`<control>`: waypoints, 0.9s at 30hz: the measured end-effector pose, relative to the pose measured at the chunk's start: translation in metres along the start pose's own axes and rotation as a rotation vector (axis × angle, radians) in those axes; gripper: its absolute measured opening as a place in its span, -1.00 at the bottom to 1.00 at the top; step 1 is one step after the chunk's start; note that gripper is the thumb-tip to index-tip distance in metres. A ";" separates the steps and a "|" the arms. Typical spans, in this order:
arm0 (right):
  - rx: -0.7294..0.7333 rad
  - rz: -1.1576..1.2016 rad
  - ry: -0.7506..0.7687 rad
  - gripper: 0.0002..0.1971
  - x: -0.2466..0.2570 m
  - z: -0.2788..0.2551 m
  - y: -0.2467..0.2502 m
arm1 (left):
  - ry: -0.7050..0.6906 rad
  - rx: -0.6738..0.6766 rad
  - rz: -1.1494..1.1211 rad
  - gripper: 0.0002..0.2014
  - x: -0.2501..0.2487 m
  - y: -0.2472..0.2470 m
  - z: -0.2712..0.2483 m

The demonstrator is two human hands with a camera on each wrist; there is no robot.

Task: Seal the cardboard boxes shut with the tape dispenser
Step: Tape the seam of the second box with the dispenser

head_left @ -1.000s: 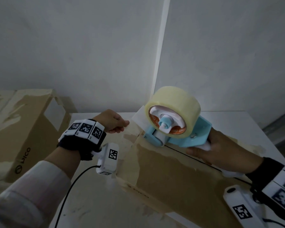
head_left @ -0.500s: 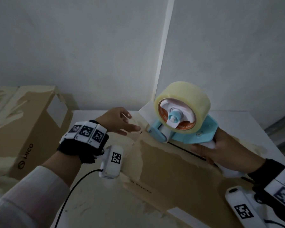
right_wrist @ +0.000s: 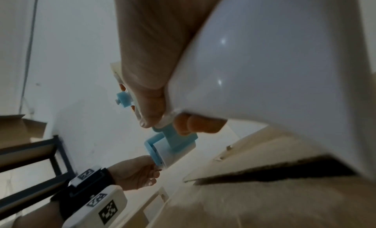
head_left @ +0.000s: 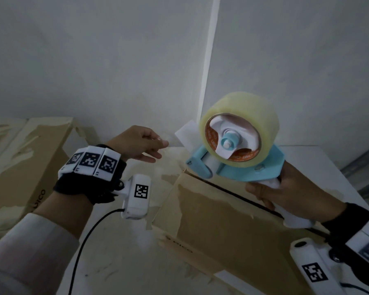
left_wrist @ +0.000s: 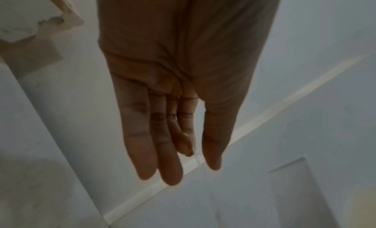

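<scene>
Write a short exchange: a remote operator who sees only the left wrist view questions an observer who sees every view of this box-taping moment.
Operator: I see only an open left hand against a wall. Where is the tape dispenser?
Observer: The right hand grips the tape dispenser by its white handle.
Operator: Is it at a box?
Observer: Yes. Its front roller is at the far edge of the cardboard box, where the dark top seam begins.

Open gap between tape dispenser (head_left: 237, 158) and second box (head_left: 26, 167) (far left); wall (head_left: 115, 60) blocks behind.
</scene>
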State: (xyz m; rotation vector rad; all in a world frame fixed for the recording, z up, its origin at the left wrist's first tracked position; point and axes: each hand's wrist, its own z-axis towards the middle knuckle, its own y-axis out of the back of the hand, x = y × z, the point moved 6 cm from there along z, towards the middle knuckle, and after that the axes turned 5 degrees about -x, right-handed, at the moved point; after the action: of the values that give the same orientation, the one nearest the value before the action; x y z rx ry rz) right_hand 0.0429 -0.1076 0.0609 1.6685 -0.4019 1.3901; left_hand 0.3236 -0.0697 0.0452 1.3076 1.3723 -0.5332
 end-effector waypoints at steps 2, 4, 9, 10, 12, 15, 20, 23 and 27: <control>0.027 -0.022 -0.001 -0.63 0.001 -0.002 -0.007 | -0.003 -0.008 0.010 -0.83 0.003 0.005 -0.003; 0.047 -0.026 -0.008 -0.71 0.002 -0.001 -0.011 | 0.011 -0.023 0.018 -0.84 0.009 0.008 -0.005; 0.020 -0.090 -0.020 -0.31 -0.006 0.004 -0.002 | 0.043 -0.023 0.048 -0.86 0.023 0.002 -0.004; 0.027 -0.089 -0.028 -0.31 -0.007 0.004 -0.001 | 0.045 -0.020 0.050 -0.86 0.024 -0.001 -0.003; 0.034 -0.112 -0.032 -0.25 -0.010 0.004 -0.001 | 0.050 -0.015 0.059 -0.84 0.026 -0.005 0.001; 0.045 -0.102 -0.055 -0.40 -0.017 0.005 -0.005 | 0.063 -0.005 0.079 -0.82 0.032 -0.008 0.006; 0.075 -0.141 -0.020 -0.33 -0.021 0.004 -0.013 | 0.102 0.008 0.114 -0.82 0.043 -0.008 0.009; 0.092 -0.158 -0.009 -0.52 -0.024 0.005 -0.017 | 0.112 0.018 0.149 -0.82 0.050 -0.011 0.012; 0.113 -0.172 -0.021 -0.53 -0.026 0.007 -0.018 | 0.131 0.013 0.169 -0.81 0.059 -0.016 0.017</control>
State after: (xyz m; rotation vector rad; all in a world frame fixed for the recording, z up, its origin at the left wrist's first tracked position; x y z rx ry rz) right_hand 0.0523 -0.1113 0.0306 1.7661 -0.1892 1.2887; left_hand 0.3296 -0.0658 -0.0175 1.4753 1.3505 -0.3473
